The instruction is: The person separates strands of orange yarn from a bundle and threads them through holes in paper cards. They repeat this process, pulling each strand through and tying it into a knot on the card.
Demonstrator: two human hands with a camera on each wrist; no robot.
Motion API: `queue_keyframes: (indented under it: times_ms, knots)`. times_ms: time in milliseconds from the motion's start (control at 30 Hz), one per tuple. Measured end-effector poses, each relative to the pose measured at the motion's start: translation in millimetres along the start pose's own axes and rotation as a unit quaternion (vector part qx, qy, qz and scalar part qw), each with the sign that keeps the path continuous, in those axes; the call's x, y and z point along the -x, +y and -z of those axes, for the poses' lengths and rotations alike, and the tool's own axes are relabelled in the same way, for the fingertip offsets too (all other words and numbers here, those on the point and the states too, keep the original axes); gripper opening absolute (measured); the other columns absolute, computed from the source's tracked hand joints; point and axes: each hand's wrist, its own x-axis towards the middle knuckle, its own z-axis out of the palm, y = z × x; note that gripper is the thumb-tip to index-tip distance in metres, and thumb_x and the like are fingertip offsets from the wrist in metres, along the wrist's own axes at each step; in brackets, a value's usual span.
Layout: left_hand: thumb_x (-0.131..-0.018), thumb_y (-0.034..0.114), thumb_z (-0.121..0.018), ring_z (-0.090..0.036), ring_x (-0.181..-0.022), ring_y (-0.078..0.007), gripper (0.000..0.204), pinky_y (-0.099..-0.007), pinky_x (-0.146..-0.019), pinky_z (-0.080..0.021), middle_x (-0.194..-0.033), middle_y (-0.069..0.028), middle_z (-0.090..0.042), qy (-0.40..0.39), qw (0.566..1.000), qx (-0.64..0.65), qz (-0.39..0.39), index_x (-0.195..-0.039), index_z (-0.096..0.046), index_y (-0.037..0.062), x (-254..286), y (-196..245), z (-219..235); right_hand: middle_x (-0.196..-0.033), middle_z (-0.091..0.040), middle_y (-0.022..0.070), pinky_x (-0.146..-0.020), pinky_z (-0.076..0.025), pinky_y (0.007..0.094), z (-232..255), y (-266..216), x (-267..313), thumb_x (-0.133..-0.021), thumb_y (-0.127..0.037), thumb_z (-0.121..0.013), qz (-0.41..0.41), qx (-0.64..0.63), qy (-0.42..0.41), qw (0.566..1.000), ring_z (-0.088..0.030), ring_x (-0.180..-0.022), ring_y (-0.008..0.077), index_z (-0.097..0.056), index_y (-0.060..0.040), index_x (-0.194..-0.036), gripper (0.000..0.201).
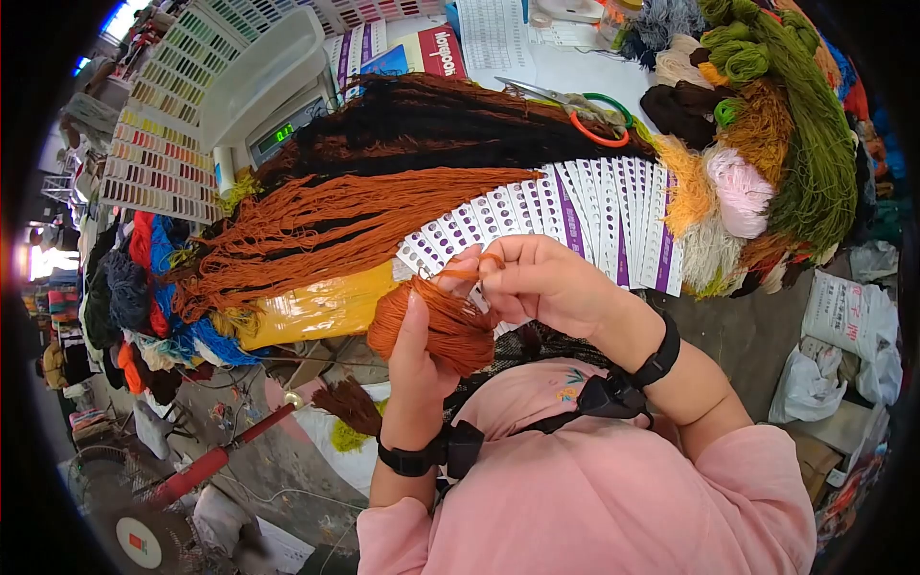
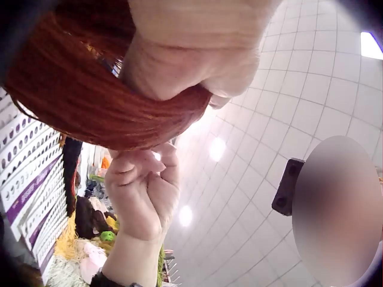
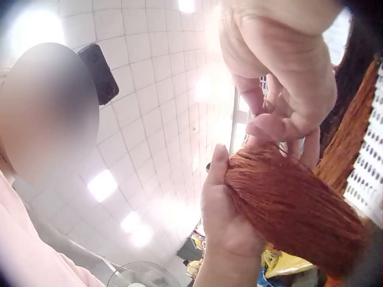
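Observation:
A bundle of rust-orange thread (image 1: 452, 328), looped into a thick skein, is held up before the person's chest. The left hand (image 1: 422, 356) grips it from below, thumb upright along its near side. At the skein's upper end, the right hand (image 1: 548, 280) pinches a strand (image 1: 468, 273) between thumb and forefinger, close to the left fingertips. In the right wrist view, the skein (image 3: 293, 203) fans out below the pinching fingers. The left wrist view has the skein (image 2: 108, 113) hanging from the left hand, with the right hand (image 2: 140, 188) behind it.
Long orange threads (image 1: 335, 216) and dark brown threads (image 1: 431, 115) lie across the table. Behind the hands, punched white cards (image 1: 517, 216) overlap in a fan. Scissors (image 1: 575, 105) lie beyond them, a scale (image 1: 278, 129) at back left, colored skeins (image 1: 776, 125) at right. A fan (image 1: 134, 517) stands lower left.

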Motion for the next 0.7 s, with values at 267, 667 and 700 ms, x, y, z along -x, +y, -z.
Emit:
queue_keyframes:
  times_ms: [267, 667, 700]
  knots:
    - [-0.086, 0.037, -0.03, -0.029, -0.118, -0.0235, 0.051, -0.0403, -0.091, -0.033, -0.13, -0.0147, -0.026, -0.039, 0.999, 0.005, -0.003, -0.121, -0.033, -0.0016, 1.0, 0.7, -0.6, -0.064, -0.054, 0.0006, -0.041, -0.032, 0.0151, -2.0, 1.8, 1.2, -0.076, -0.006, -0.052, -0.037, 0.022, 0.089, 0.995, -0.042, -0.048, 0.0037, -0.057, 0.0006, -0.086, 0.013]
    - [-0.087, 0.034, -0.03, -0.028, -0.119, -0.0246, 0.049, -0.0417, -0.093, -0.03, -0.131, -0.0152, -0.024, -0.058, 0.997, 0.043, 0.006, -0.12, -0.034, -0.0024, 2.0, 3.9, 2.7, -0.066, -0.056, 0.0025, -0.041, -0.036, 0.0183, -3.7, 11.3, -5.2, -0.07, -0.006, -0.058, 0.001, 0.12, 0.099, 0.988, -0.047, -0.051, 0.0065, -0.058, -0.001, -0.068, 0.005]
    - [-0.087, 0.032, -0.03, -0.027, -0.119, -0.0245, 0.047, -0.0418, -0.093, -0.03, -0.131, -0.015, -0.025, -0.057, 0.997, 0.048, 0.005, -0.119, -0.035, -0.0021, 2.0, 4.2, 2.7, -0.067, -0.056, 0.0031, -0.042, -0.036, 0.0185, -2.7, 11.3, -5.4, -0.07, -0.006, -0.058, 0.001, 0.106, 0.096, 0.99, -0.048, -0.051, 0.0069, -0.058, -0.0005, -0.069, 0.005]
